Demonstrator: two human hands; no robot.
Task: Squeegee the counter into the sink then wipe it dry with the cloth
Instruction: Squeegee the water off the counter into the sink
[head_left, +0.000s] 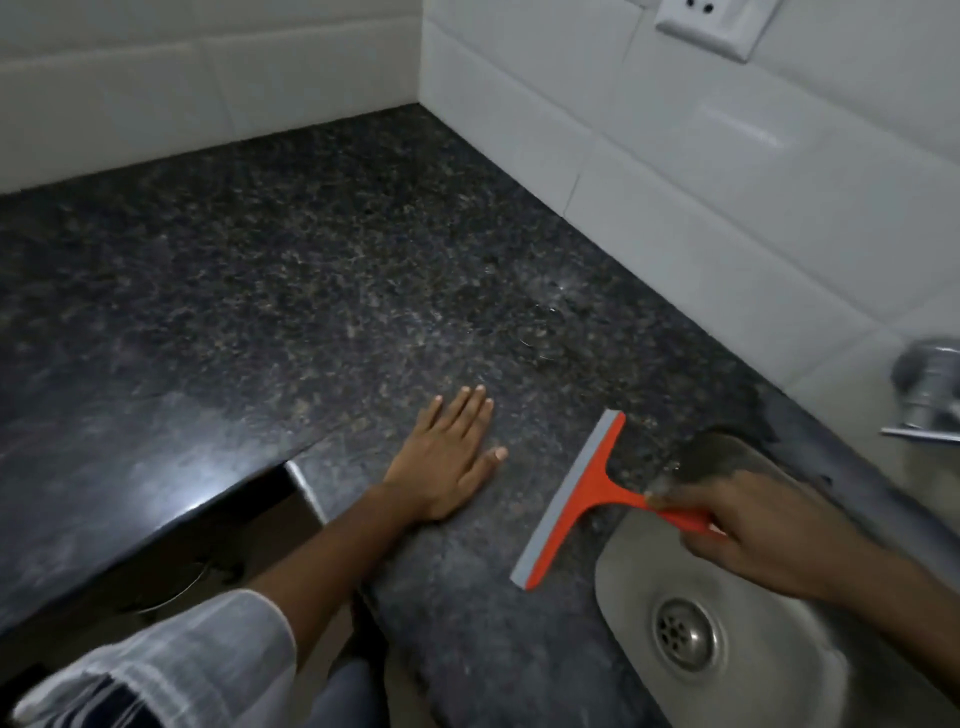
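The right hand (748, 525) is closed around the handle of the light, stiff orange plastic squeegee (582, 499), its soft grey blade resting on the dark speckled granite counter (311, 291) left of the steel sink (753, 665); the left hand (447, 457) lies flat, holding nothing.

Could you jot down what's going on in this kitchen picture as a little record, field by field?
Setting: dark speckled stone counter in a corner of white tiled wall
Left hand: flat on the counter, palm down, holding nothing
Right hand: gripping the handle of the orange squeegee
Squeegee blade: grey edge on the counter, just left of the sink
Sink: steel, lower right, drain visible
Tap: metal, partly in view at right edge
Socket: on the wall, top right
Cloth: not in view
Stage: squeegeeing, wiping not begun
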